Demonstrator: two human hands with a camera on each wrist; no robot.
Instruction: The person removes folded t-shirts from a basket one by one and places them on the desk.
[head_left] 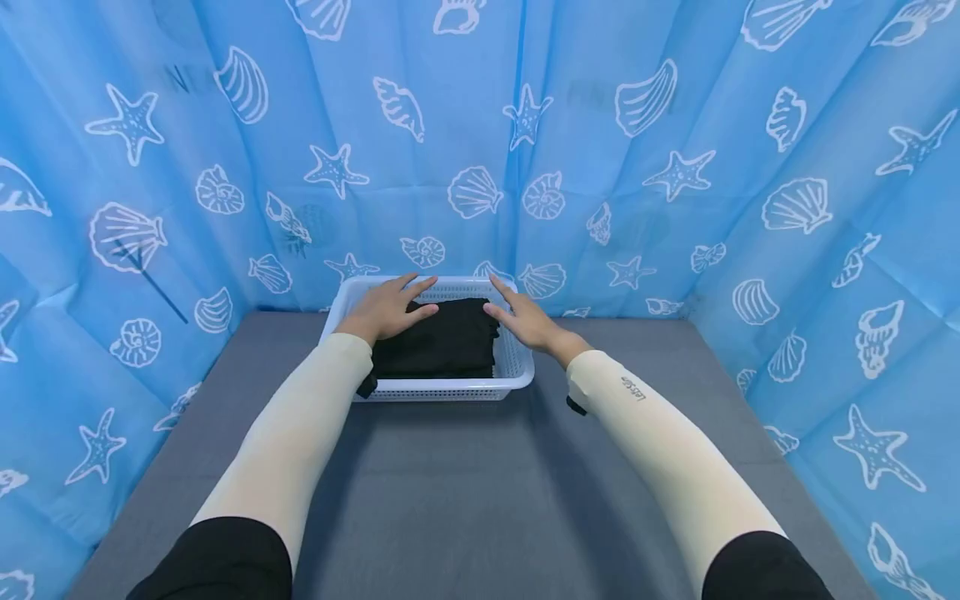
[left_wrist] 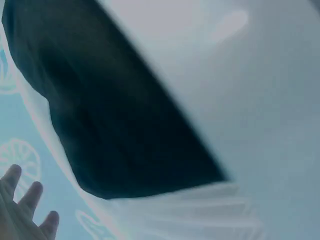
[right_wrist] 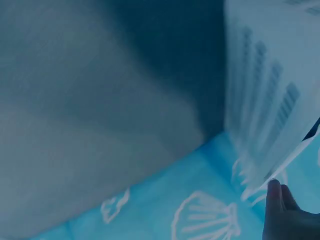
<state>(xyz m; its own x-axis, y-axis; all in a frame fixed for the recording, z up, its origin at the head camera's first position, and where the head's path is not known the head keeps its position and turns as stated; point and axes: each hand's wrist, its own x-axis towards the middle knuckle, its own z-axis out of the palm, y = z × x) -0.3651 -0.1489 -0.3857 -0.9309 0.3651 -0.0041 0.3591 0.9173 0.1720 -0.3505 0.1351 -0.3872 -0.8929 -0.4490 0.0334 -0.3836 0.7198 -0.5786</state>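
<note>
The black folded cloth lies inside the white basket, its straight near edge close along the basket's near wall. On the right a strip of the basket's inside shows between the cloth's uneven edge and the wall; at the back, the perforated far wall rises beyond it. The cloth's left end is partly covered by my arm and hand.

My left hand is over the basket's left part, fingers spread and thumb held apart, pointing inward. My right hand is at the right rim, fingers extended, thumb toward the cloth. Neither hand pinches anything; I cannot tell whether either touches the rim or the cloth. Between my thumbs there is a wide gap above the cloth.

The basket sits at the back of the grey table, its far rim just before the blue curtain with white shells and starfish. Tabletop runs out on both sides of the basket, and a broad stretch reaches toward me between my pale sleeves.
</note>
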